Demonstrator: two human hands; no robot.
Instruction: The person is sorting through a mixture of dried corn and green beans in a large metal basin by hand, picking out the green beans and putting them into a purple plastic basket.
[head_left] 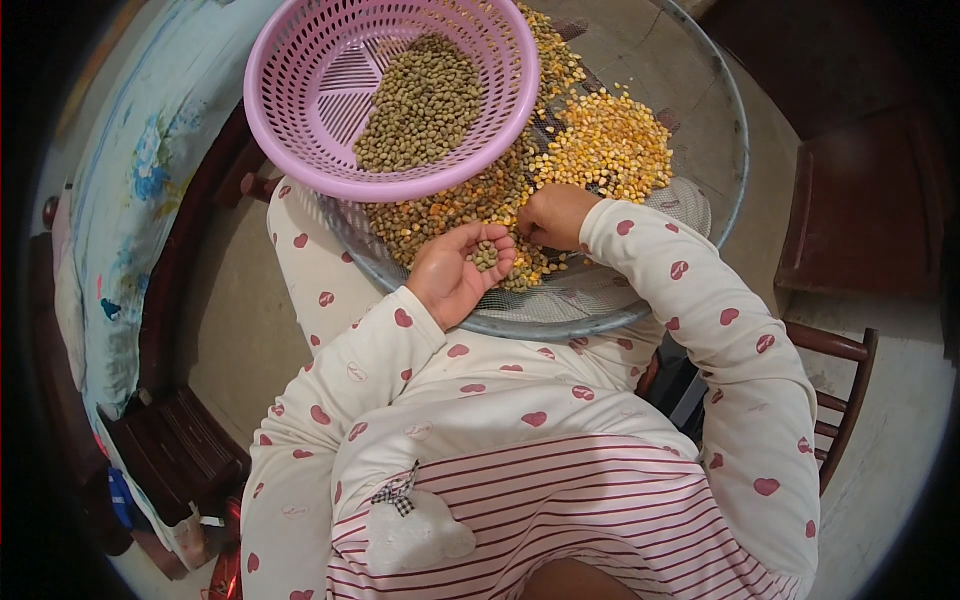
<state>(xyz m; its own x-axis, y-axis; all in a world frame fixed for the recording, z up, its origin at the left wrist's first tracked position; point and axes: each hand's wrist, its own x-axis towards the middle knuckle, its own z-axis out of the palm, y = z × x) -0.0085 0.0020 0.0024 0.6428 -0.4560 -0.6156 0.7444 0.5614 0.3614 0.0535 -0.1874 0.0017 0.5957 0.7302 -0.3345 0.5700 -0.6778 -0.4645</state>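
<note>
My left hand (455,268) is cupped palm up and holds a small heap of greenish-brown beans (484,256). Just right of it, my right hand (556,215) reaches down with bunched fingers into the mixed beans and corn kernels (525,272); its fingertips are hidden, so I cannot see what they pinch. Both hands are over a round mesh sieve (700,120) with a metal rim, resting on my lap. A pile of yellow corn kernels (605,145) lies on the mesh beyond my right hand. At the far left, a pink plastic basket (290,110) holds many of the same beans.
The pink basket overlaps the sieve's left side and covers part of the mix. Dark wooden furniture (860,200) stands at the right, beside a chair (845,400). To the left are a light-blue flowered cloth (150,180) and a low dark wooden stool (180,440).
</note>
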